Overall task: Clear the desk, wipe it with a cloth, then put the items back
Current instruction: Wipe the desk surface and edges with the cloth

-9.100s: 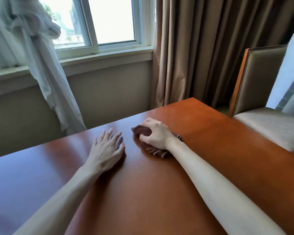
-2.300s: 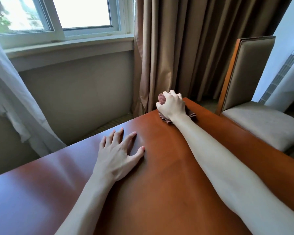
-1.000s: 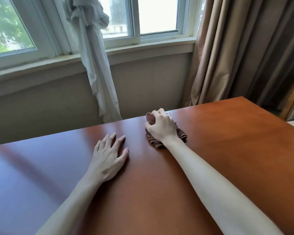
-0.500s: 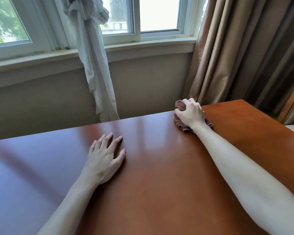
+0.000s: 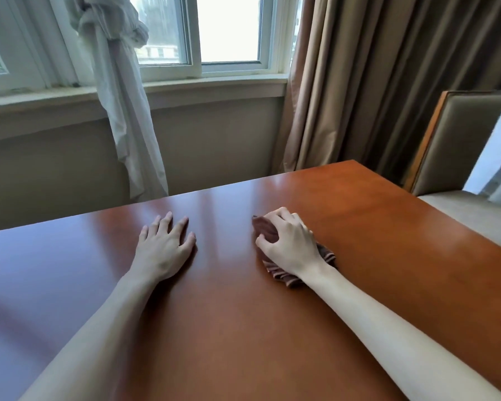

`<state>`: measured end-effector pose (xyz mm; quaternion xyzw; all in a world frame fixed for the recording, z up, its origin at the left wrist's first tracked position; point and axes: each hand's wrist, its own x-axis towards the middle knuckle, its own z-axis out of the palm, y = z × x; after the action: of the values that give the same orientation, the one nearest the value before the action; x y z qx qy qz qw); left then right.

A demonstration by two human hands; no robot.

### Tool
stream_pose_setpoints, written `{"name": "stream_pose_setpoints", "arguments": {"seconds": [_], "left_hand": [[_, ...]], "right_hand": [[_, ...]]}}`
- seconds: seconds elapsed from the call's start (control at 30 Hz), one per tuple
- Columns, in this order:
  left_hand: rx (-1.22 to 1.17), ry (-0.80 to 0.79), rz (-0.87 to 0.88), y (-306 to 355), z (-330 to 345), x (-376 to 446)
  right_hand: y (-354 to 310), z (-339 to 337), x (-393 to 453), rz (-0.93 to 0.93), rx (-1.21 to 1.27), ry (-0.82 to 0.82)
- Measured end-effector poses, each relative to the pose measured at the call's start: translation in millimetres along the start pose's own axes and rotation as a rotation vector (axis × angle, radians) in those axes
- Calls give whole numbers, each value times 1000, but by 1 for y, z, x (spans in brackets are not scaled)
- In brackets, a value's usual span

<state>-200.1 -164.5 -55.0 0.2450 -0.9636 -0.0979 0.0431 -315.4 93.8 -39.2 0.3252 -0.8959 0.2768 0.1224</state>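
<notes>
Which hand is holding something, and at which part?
The right hand bunches the brown cloth at its middle, pressing it on the desk. The left hand holds nothing.

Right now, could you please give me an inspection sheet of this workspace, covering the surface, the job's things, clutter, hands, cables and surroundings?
Surface: glossy reddish-brown desk, bare apart from the hands and cloth, with window glare on it.
Job's things: one brown striped cloth, bunched on the desk under the right hand; the cleared items are not in view.
Clutter: nothing seen.
Hands: left hand flat on the desk, fingers spread, holding nothing; right hand curled over the cloth, pressing it down.
Cables: nothing seen.
Surroundings: window beyond the desk, knotted white sheer curtain, brown drapes, upholstered chair at the desk's right.
</notes>
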Motion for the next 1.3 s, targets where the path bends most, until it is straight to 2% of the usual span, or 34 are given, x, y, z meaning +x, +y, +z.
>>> {"name": "stream_pose_setpoints", "arguments": {"seconds": [0.1, 0.2, 0.33, 0.57, 0.7, 0.8, 0.9, 1.03, 1.1, 1.3], "left_hand": [[13, -13, 42, 9, -11, 8], [-36, 9, 192, 39, -19, 21], [-40, -52, 306, 78, -11, 43], [-39, -17, 305, 77, 20, 61], [-48, -14, 289, 77, 21, 60], [-38, -32, 285, 78, 18, 57], [-30, -63, 275, 78, 13, 55], [-69, -126, 303, 72, -8, 51], [-126, -101, 273, 61, -29, 41], [-103, -56, 191, 19, -72, -36]], "right_hand": [[6, -13, -10, -95, 49, -125], [25, -22, 6, -100, 67, -160], [69, -29, 45, -15, 48, -96], [168, -27, 141, 236, -99, 88], [175, -10, 188, 355, -174, 127], [153, 1, 192, 348, -167, 106], [108, 13, 170, 253, -103, 60], [25, 31, 110, 90, -48, -12], [-15, 38, 77, 63, -53, -30], [-131, 57, -21, -102, 30, -71]]}}
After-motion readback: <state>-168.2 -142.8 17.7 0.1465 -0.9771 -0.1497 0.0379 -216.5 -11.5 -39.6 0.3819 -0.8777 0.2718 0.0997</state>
